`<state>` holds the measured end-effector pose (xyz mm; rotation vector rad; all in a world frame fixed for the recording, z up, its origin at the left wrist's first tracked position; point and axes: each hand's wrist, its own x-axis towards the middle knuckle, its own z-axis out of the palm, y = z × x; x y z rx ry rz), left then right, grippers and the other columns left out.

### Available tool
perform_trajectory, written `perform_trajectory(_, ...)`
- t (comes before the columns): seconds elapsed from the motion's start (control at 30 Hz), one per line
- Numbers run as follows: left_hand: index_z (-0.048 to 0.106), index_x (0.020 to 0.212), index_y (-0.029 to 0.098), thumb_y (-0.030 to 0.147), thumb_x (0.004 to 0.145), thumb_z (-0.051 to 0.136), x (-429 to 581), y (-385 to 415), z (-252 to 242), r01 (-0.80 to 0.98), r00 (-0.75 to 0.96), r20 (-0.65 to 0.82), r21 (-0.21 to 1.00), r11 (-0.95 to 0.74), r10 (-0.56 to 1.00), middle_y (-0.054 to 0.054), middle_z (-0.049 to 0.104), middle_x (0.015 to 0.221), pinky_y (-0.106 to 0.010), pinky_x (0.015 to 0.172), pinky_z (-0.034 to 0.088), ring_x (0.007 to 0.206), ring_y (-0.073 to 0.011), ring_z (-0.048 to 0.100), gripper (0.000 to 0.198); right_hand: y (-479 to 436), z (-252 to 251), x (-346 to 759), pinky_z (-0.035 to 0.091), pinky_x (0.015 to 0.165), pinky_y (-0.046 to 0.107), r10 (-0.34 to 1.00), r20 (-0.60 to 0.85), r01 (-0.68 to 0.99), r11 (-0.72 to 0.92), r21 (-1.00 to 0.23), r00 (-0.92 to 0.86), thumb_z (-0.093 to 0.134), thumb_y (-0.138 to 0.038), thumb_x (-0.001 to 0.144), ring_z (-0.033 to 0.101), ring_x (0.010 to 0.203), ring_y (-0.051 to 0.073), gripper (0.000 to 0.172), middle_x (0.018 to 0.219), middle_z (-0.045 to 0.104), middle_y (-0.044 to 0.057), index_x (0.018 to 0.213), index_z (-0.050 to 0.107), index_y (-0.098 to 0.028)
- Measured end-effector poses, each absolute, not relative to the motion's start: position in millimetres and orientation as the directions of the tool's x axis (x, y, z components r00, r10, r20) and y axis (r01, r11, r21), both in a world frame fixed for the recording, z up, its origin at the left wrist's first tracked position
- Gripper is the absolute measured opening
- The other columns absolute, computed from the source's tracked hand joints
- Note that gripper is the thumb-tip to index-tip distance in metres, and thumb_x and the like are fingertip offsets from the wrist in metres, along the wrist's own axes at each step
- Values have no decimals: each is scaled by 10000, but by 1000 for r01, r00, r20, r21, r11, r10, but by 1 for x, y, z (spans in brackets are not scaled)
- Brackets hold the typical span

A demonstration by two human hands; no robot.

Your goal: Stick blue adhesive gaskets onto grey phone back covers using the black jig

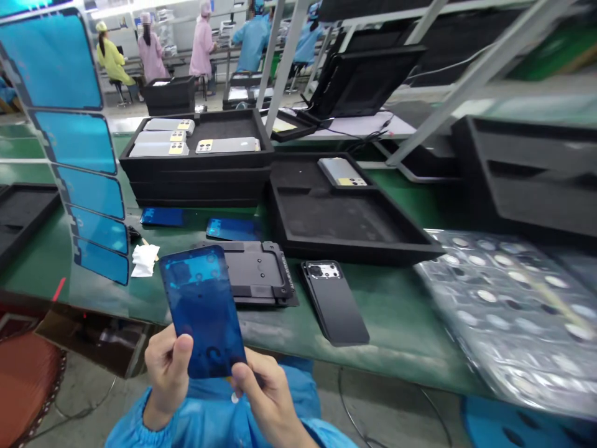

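A phone back panel [205,317] covered in blue film is held up over the table's front edge. My left hand [170,367] pinches its lower left side, thumb on the face. My right hand [265,386] grips the lower right corner between thumb and fingers. Behind the panel lies a dark metal fixture [256,274], partly hidden by it. To its right a dark grey phone back panel [338,305] with a camera cutout lies flat. Two blue film-covered pieces, one [163,216] on the left and another [233,228] nearer the middle, rest behind the fixture.
A strip of blue adhesive sheets [93,193] hangs at left, beside crumpled white paper [145,260]. Stacked black trays [196,180] carry several silver phones. Another black tray [345,230] sits right of them. A clear plastic blister tray [508,311] overhangs the right front edge. Metal posts [284,68] rise behind.
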<state>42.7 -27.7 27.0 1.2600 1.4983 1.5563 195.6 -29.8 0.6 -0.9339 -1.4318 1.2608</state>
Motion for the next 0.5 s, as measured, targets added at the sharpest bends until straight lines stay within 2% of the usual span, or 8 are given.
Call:
perform_trajectory(0.07,381,437,207,563,909,663,39,-29,19,214,-337,258,958,-193,906,35,275,514,-325,532,179,520,-126,189,654,-30,-8,196,382,464,255,967,204,-50,199,-979,-155,455,-646,1019,450,447,119,656,497,457,-27,527,481,-214)
perform_trajectory(0.1,389,437,208,516,915,678,38,-29,15,243,-328,285,947,-211,901,37,275,507,-325,538,177,518,-127,191,637,-31,-12,198,415,483,254,971,214,-44,210,-977,-105,488,-654,1003,493,481,129,610,539,497,-23,578,525,-217)
perform_trajectory(0.13,407,438,211,459,912,702,37,-29,11,274,-313,313,934,-230,897,39,285,500,-325,546,178,517,-129,197,611,-31,-16,200,476,539,260,974,222,-39,220,-975,-50,534,-660,980,575,568,154,530,635,579,-4,689,599,-222)
perform_trajectory(0.2,459,441,223,364,877,756,38,-27,5,328,-253,370,902,-280,894,35,334,485,-324,558,189,516,-136,234,546,-32,-19,205,580,801,341,966,249,8,249,-968,63,654,-636,923,697,940,247,438,1027,701,80,1099,658,-235)
perform_trajectory(0.23,483,441,232,338,855,774,40,-25,2,348,-206,398,884,-313,894,28,366,479,-324,563,196,515,-142,257,518,-32,-19,208,559,959,416,956,273,54,268,-962,106,714,-600,898,656,1158,298,558,1253,661,124,1308,579,-247)
perform_trajectory(0.3,513,438,243,320,823,786,47,-19,-2,361,-99,439,852,-379,893,12,424,472,-324,560,201,506,-149,298,477,-32,-15,212,454,1136,528,937,321,150,301,-942,135,800,-507,859,497,1412,357,812,1517,504,165,1519,392,-267)
perform_trajectory(0.4,545,488,241,253,858,717,62,-9,-5,400,98,566,731,-553,819,11,467,465,-322,532,184,479,-143,327,409,-32,-7,213,481,1135,522,954,279,163,260,-952,108,820,-450,845,466,1458,368,905,1597,431,181,1570,313,-260)
perform_trajectory(0.5,584,606,233,203,951,600,77,1,-1,486,296,675,502,-715,676,7,509,485,-329,509,216,493,-153,378,347,-28,-1,217,510,1117,486,973,196,113,183,-977,123,749,-349,905,532,1417,332,758,1572,478,181,1537,340,-263)
